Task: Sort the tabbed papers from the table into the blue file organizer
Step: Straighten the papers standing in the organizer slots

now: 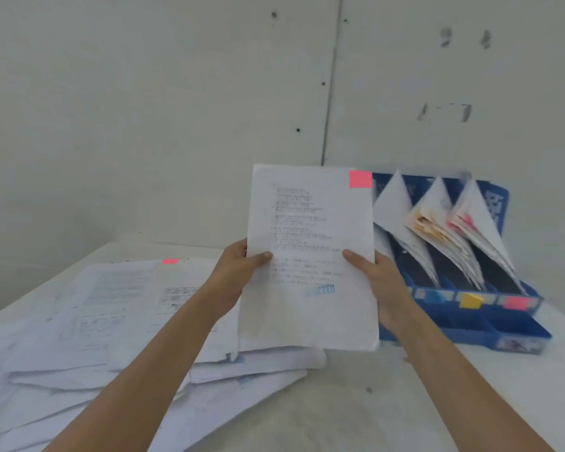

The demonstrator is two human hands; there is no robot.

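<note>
White printed paper is what your fingers [264, 256] are closed on: your left hand [238, 272] pinches the left edge of the upright white sheet with a pink tab [310, 256], thumb on the front, and your right hand [377, 282] grips the right edge the same way, thumb pressed on the text. The square pink sticky tab [360, 179] sits at the sheet's top right corner, and a blurred blue stamp [320, 291] shows low on the page. You hold it above the pale desk [356, 402], in front of the loose heap of white printed papers [111, 321] spread to the left, one of which shows a pink tab [170, 261] at its far edge. Just beside the sheet on the right stands the blue plastic file organizer [509, 331], its slots holding leaning papers, with blue, yellow and pink labels along its front rail.
</note>
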